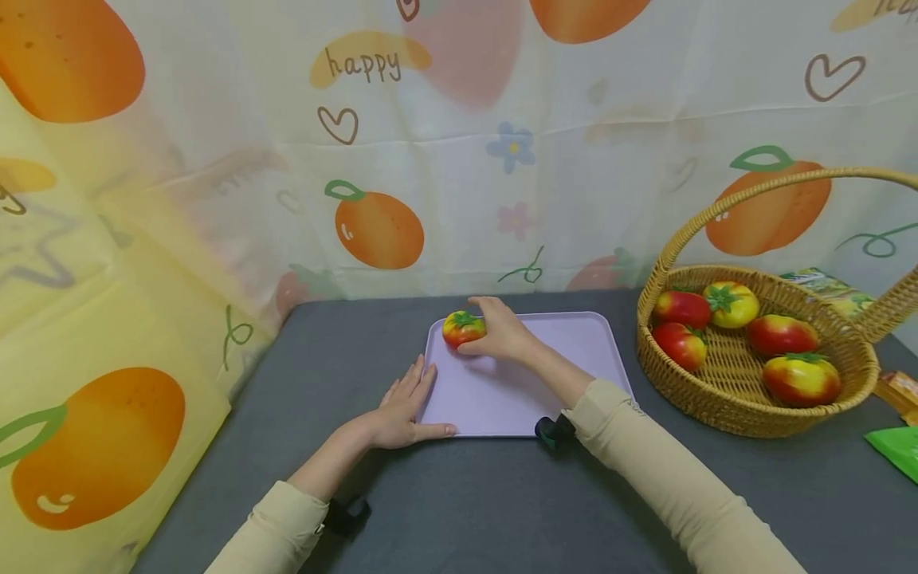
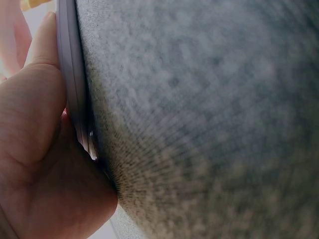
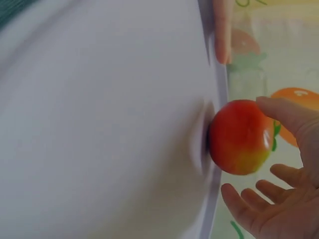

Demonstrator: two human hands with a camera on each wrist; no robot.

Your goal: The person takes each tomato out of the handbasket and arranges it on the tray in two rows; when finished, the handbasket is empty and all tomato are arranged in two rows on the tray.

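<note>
A red-and-yellow tomato (image 1: 462,330) with a green calyx sits in the far left corner of a lilac tray (image 1: 495,402). My right hand (image 1: 500,331) is beside it, fingers spread. In the right wrist view the thumb (image 3: 279,110) appears to touch the tomato (image 3: 241,137), while the other fingers stand apart from it. Flat and spread, my left hand (image 1: 403,410) rests at the tray's near left corner, with the thumb along the front edge. The left wrist view shows this hand (image 2: 32,119) against the tray's rim (image 2: 71,64).
To the right stands a wicker basket (image 1: 699,410) with a tall handle, holding tomatoes (image 1: 731,304) and red oval fruits (image 1: 782,335). A green packet (image 1: 896,450) and an orange packet (image 1: 900,395) lie at the right edge. Behind the grey table (image 1: 459,510) hangs a printed curtain (image 1: 445,159).
</note>
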